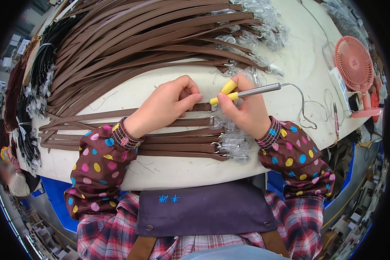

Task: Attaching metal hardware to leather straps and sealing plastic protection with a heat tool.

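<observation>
My left hand (167,104) presses down on a brown leather strap (117,114) near its metal ring end, fingers curled on it. My right hand (246,108) grips a pen-like tool with a yellow handle and a metal barrel (251,91), its tip touching the strap end by the ring. A cord runs from the tool to the right. Several more brown straps (177,147) with metal rings and clear plastic wraps lie in a row under my wrists.
A big fanned heap of brown straps (138,39) covers the far side of the white table (169,173), with black straps (43,60) at the left. A pink desk fan (354,65) stands at the right edge. Another person sits low at the far left.
</observation>
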A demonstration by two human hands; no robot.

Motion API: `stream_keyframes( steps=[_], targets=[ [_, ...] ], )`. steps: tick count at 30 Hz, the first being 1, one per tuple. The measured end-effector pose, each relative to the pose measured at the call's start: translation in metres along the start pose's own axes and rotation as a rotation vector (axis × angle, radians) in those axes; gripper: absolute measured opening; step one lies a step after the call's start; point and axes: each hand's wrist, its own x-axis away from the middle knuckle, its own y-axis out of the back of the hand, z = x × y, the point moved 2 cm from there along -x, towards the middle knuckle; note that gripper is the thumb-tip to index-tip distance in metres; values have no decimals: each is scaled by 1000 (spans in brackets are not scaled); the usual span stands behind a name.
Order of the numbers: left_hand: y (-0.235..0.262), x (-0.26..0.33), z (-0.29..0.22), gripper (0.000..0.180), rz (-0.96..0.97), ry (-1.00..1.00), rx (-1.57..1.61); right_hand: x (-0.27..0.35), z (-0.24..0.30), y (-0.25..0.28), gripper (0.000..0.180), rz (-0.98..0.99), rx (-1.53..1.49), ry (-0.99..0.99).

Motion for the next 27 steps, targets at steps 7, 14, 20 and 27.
stream_keyframes(
  steps=[7, 14, 20, 27],
  targets=[
    [0, -1, 0, 15, 6, -23, 147, 0, -5, -3, 19, 12, 102, 37],
    [1, -1, 1, 14, 9, -23, 152, -1, -5, -3, 19, 5, 103, 33],
    [0, -1, 0, 14, 5, -24, 142, -1, -7, -3, 20, 16, 110, 28],
    [-1, 0, 1, 15, 1, -27, 128, 1, -7, -4, 20, 17, 106, 18]
  ],
)
